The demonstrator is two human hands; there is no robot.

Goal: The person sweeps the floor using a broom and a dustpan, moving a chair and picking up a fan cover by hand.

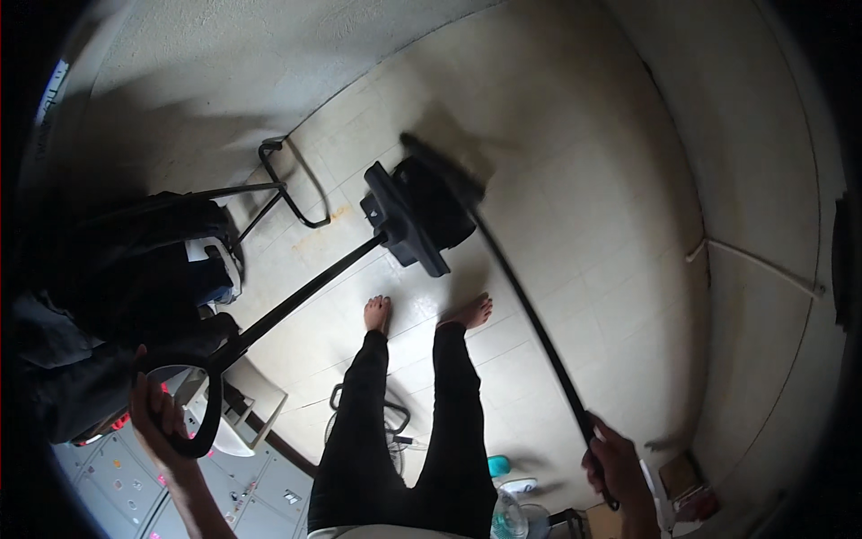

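My left hand (154,415) is wrapped round the loop handle of a black long-handled dustpan (406,225), whose shaft runs up and right to its pan. In my right hand (618,464) is the lower end of a black broom stick (536,319). The broom's head (442,169), slightly blurred, lies at the pan's far side, overlapping it in view; whether the two touch I cannot tell. What the pan contains is hidden. Both tools reach out ahead of my bare feet (467,312) over the pale tiled floor (593,242).
Dark clothes or bags (117,269) hang at the left, beside a black metal stand leg (296,193). Grey lockers (126,481) with stickers and a white chair-like piece (238,436) are lower left. Clear bottles (509,516) stand behind me. A wall bounds the right.
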